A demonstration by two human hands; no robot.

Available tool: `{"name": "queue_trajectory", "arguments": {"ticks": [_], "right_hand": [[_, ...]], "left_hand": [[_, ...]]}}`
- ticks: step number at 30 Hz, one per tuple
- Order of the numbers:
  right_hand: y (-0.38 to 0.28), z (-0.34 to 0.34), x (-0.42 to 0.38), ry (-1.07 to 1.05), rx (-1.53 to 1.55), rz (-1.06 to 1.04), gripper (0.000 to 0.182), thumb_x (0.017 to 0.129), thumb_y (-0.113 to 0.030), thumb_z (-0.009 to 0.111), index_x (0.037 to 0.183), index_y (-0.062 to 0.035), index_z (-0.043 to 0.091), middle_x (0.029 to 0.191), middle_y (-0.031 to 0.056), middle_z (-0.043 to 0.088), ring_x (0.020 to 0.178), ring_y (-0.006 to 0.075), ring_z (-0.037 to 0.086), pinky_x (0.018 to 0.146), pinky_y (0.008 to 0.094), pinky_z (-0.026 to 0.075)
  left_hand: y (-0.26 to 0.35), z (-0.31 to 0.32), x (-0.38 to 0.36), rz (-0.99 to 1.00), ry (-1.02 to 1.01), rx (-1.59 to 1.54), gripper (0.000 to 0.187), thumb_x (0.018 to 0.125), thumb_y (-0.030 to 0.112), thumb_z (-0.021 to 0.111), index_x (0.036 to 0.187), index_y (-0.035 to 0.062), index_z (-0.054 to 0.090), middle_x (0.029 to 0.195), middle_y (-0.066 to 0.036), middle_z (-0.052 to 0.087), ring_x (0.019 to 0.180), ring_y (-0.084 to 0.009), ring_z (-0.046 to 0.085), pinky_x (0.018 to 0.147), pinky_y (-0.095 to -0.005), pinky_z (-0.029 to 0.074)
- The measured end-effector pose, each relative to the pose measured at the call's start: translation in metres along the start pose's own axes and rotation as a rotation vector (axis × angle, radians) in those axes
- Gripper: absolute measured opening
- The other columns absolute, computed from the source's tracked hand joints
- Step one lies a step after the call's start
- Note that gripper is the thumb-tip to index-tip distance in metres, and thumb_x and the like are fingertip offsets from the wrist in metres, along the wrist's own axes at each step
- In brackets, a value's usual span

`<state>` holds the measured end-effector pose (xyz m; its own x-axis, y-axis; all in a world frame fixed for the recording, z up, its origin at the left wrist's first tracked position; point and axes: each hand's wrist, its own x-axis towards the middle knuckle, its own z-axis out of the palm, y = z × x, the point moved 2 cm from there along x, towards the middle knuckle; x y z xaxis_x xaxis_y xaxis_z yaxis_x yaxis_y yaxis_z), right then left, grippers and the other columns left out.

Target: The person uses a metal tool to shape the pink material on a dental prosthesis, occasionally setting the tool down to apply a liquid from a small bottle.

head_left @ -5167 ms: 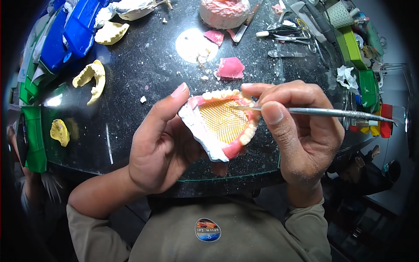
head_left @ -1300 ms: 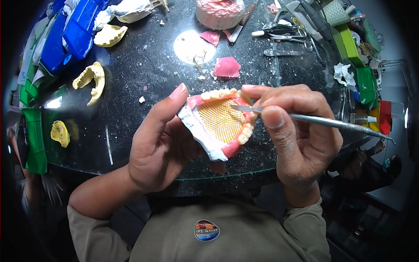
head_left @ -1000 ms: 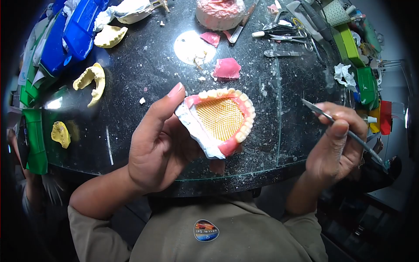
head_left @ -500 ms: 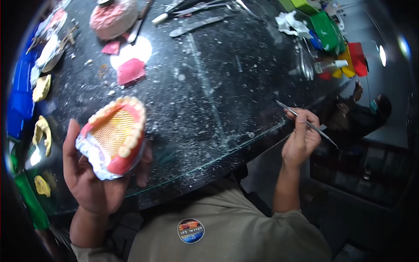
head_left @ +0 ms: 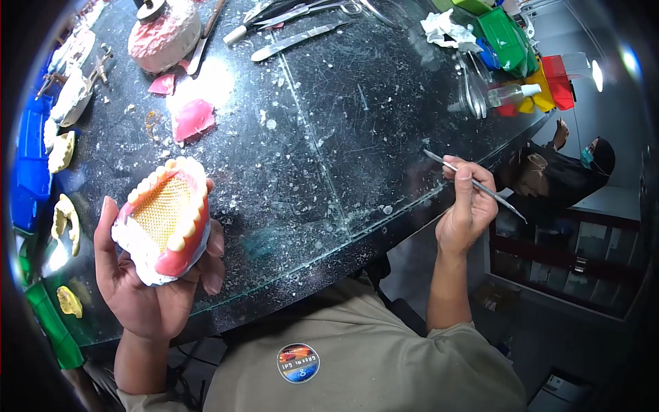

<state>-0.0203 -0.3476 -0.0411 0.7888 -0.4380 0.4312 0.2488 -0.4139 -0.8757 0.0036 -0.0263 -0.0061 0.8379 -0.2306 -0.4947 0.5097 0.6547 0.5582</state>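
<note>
Black speckled tabletop [head_left: 288,172], dental model [head_left: 163,218] and tool [head_left: 508,205] in hands [head_left: 152,305], person [head_left: 559,175] beyond

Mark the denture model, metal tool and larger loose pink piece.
Denture model [head_left: 163,218]: head view, golden mesh.
Metal tool [head_left: 434,156]: head view, near its tip.
Larger loose pink piece [head_left: 193,120]: head view, upper face.
</note>
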Motion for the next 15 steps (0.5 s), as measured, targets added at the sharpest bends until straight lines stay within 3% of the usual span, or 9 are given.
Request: {"name": "queue_trajectory", "arguments": {"ticks": [3, 4, 5, 8, 15], "right_hand": [[-0.002, 0.002, 0.000, 0.002, -0.005, 0.030, 0.009, 0.086, -0.003, 0.054, 0.091, 0.0051, 0.054, 0.090, 0.0163, 0.062, 0.078, 0.0150, 0.059, 0.075, 0.0255, 0.048], [-0.002, 0.002, 0.000, -0.007, -0.011, 0.034, 0.009, 0.086, -0.002, 0.053, 0.091, 0.0055, 0.054, 0.090, 0.0165, 0.062, 0.078, 0.0155, 0.059, 0.076, 0.0262, 0.048], [0.000, 0.001, 0.000, 0.014, -0.012, 0.044, 0.010, 0.086, -0.003, 0.052, 0.091, 0.0056, 0.055, 0.090, 0.0166, 0.062, 0.078, 0.0156, 0.059, 0.076, 0.0262, 0.047], [0.001, 0.001, 0.000, 0.022, -0.048, 0.039, 0.011, 0.087, -0.005, 0.051, 0.091, 0.0056, 0.055, 0.090, 0.0170, 0.062, 0.079, 0.0160, 0.059, 0.077, 0.0260, 0.046], [0.000, 0.004, -0.001, 0.021, -0.064, 0.033, 0.012, 0.089, -0.007, 0.051, 0.089, 0.0043, 0.055, 0.090, 0.0160, 0.062, 0.078, 0.0149, 0.058, 0.074, 0.0250, 0.046]], "left_hand": [[0.001, 0.006, -0.002, 0.028, -0.002, -0.042, 0.066, 0.092, 0.047, 0.019, 0.126, -0.0077, 0.033, 0.086, -0.024, 0.054, 0.060, -0.0257, 0.054, 0.045, -0.0329, 0.046], [0.000, -0.008, -0.001, -0.004, -0.097, -0.027, 0.064, 0.092, 0.046, 0.020, 0.126, -0.0066, 0.035, 0.100, -0.025, 0.053, 0.069, -0.0262, 0.055, 0.045, -0.0338, 0.047], [0.000, -0.003, -0.002, 0.004, -0.058, -0.046, 0.064, 0.092, 0.046, 0.021, 0.126, -0.0059, 0.036, 0.104, -0.025, 0.052, 0.071, -0.0269, 0.055, 0.046, -0.0336, 0.047], [0.001, -0.006, -0.002, 0.000, -0.086, -0.034, 0.064, 0.091, 0.047, 0.021, 0.127, -0.0039, 0.037, 0.108, -0.025, 0.053, 0.075, -0.0296, 0.056, 0.051, -0.0340, 0.047], [0.002, -0.012, 0.000, -0.047, -0.207, -0.109, 0.065, 0.091, 0.047, 0.019, 0.125, -0.0043, 0.040, 0.097, -0.023, 0.058, 0.080, -0.0333, 0.059, 0.053, -0.0366, 0.050]]}}
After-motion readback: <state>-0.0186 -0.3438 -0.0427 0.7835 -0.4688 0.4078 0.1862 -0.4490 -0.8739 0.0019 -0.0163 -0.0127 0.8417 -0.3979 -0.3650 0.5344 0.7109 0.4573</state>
